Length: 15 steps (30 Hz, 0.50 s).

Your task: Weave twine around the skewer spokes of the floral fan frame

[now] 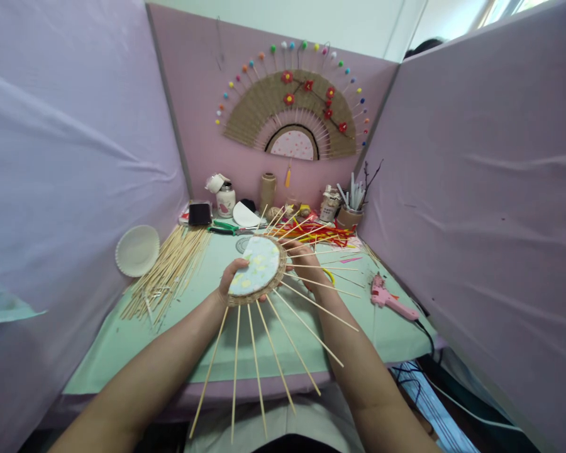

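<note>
Between my hands, above the table's front half, is a half-round fan base (259, 264) with a pale blue, yellow-patterned face and a twine-wrapped curved rim. Thin bamboo sticks (276, 352) radiate from that rim, toward me, to the right and to the back. My left hand (233, 277) grips the base at its left end, thumb on the patterned face and fingers underneath. At the far right side, my right hand (304, 261) is closed around the rim among the sticks; most of its fingers are hidden behind the base and sticks.
Loose bamboo sticks (172, 270) and a white scalloped dish (137, 251) lie left. A pink glue gun (391, 299) with a cord rests right. Green-handled pliers (224, 228), red and yellow strips (330, 233) and jars (226, 200) line the back. A decorated fan (259, 107) hangs on the back panel.
</note>
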Each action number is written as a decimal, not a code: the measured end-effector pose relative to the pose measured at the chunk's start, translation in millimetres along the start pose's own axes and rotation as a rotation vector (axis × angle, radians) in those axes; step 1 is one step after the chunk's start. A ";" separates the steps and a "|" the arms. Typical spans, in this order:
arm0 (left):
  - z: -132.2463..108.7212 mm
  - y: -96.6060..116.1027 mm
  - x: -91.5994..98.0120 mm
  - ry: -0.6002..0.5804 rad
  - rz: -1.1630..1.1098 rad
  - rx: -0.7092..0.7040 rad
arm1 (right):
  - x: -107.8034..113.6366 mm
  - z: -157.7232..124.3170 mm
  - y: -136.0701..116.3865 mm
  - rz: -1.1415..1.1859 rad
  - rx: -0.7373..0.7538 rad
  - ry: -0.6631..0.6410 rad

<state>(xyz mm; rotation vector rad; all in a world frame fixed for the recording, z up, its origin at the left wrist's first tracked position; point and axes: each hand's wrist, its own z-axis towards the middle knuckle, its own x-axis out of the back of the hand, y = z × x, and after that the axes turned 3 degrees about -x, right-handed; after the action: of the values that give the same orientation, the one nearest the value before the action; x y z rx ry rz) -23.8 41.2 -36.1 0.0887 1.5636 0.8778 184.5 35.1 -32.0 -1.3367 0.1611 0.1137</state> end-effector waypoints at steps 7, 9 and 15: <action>1.6 -1.0 1.4 -0.010 0.015 -0.002 | -8.4 -12.0 -12.3 0.202 -0.186 -0.089; 1.4 -1.0 1.6 0.005 0.025 0.000 | -9.6 -17.1 -13.1 0.234 -0.233 -0.083; 2.4 -6.0 -2.6 0.087 0.053 0.016 | -9.0 -10.9 -4.8 0.283 -0.280 -0.119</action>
<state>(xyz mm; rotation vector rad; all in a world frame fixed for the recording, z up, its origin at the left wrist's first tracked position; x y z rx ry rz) -18.6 36.8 -37.2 0.1050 1.6561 0.9214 175.9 23.4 -28.3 -1.5750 0.2391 0.4682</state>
